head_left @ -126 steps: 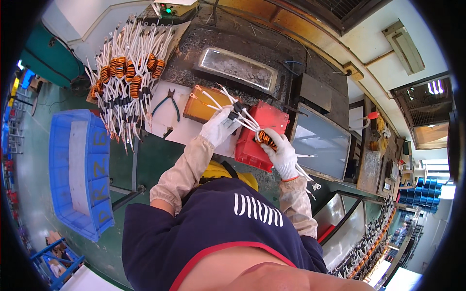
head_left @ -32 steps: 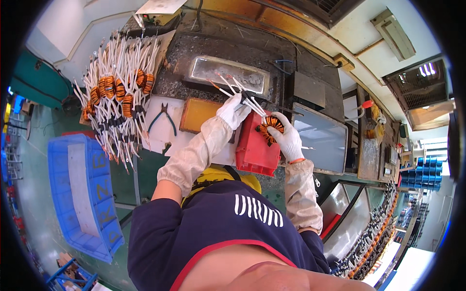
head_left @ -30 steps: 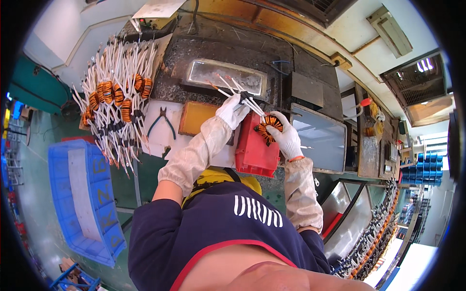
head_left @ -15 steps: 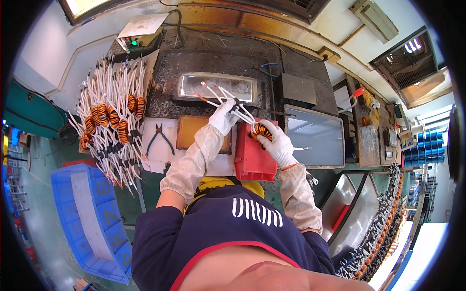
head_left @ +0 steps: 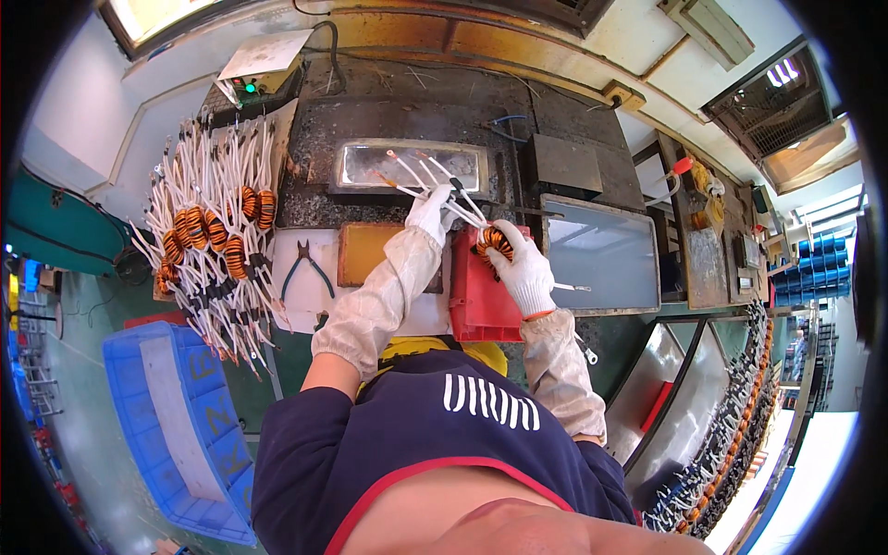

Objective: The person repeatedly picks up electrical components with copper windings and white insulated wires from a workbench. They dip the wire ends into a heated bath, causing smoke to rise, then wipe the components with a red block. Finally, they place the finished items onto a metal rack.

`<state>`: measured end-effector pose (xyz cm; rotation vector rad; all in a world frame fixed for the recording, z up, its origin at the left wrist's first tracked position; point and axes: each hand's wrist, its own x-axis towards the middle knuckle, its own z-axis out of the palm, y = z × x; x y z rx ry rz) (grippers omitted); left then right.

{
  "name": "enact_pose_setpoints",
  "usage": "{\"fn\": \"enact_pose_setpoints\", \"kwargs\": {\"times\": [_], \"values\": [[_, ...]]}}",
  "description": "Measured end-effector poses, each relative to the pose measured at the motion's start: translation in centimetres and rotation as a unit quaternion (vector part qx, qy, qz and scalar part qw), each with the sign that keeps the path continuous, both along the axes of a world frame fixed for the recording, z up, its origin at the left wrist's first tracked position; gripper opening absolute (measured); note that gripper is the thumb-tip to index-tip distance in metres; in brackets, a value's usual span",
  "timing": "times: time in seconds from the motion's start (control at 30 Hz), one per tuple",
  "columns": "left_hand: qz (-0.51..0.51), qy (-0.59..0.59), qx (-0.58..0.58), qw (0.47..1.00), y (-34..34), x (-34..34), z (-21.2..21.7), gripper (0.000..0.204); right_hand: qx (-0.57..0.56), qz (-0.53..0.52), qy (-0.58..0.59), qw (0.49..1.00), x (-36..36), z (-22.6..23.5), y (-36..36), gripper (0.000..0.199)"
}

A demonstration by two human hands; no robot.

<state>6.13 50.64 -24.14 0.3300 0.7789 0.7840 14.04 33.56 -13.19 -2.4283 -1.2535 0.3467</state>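
A copper-wound ring coil with white-sleeved leads is between my gloved hands, above a red plastic bin. My right hand grips the winding itself. Up and to the left, my left hand is closed round the white leads. Their bare, coppery ends fan out over a metal-rimmed trough with a shiny, silvery surface. Another lead with a terminal sticks out to the right of my right hand. The fingertips of my left hand are partly hidden behind the leads.
Many similar coils lie heaped at the left. Pliers and a tray of amber material sit nearer me. A grey-surfaced tray is on the right. More pliers lie behind. A blue crate stands lower left.
Both hands keep their hold on the coil. My left hand has shifted slightly right, and my right hand and the winding have moved a little. The view has shifted slightly.
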Motion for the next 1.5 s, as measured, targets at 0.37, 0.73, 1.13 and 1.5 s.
{"fn": "enact_pose_setpoints", "kwargs": {"times": [0.37, 0.73, 1.13, 1.5], "values": [[0.060, -0.046, 0.005, 0.997, -0.8, -0.1, -1.2, 0.023, -0.025, 0.007, -0.004, 1.000, 0.4, 0.3, 1.0, 0.048], [0.052, -0.107, -0.027, 0.993, -0.6, -0.1, -1.7, 0.020, -0.040, 0.001, -0.009, 0.999, 0.2, 0.8, 1.3, 0.049], [0.001, -0.069, -0.028, 0.997, 2.0, -1.7, -4.2, 0.033, -0.004, 0.003, 0.002, 1.000, 0.5, 0.0, 0.5, 0.047], [-0.061, -0.068, -0.015, 0.996, 1.9, -1.6, -3.2, 0.025, 0.033, 0.020, 0.026, 0.999, 0.3, 0.1, 0.0, 0.046]]}}
